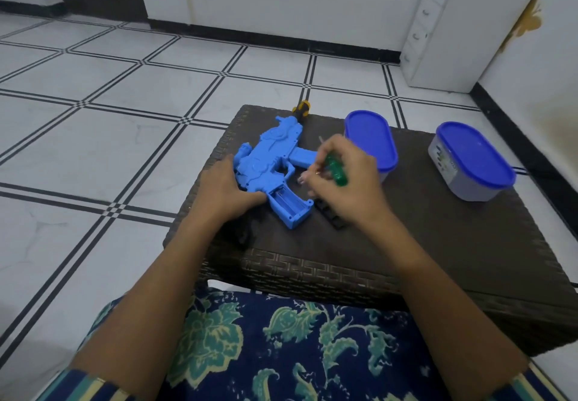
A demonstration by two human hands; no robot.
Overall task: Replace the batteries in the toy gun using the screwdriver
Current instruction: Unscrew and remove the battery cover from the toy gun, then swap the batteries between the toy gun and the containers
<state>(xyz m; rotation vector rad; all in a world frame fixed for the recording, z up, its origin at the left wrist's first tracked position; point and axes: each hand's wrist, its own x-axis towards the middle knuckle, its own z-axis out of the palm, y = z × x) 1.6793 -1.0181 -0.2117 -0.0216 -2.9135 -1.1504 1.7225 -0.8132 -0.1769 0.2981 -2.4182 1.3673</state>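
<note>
Blue gun: flat on wicker table, grip compartment open, contents unclear; black cover beside it. Left hand rests on the gun's rear. Right hand grips green-handled screwdriver just beside the gun. Two blue-lidded tubs, closed, contents hidden; the right tub's label is unreadable.

The toy gun lies on the table, battery bay open. Left hand rests on the gun; just right of it, right hand grips a screwdriver.
</note>
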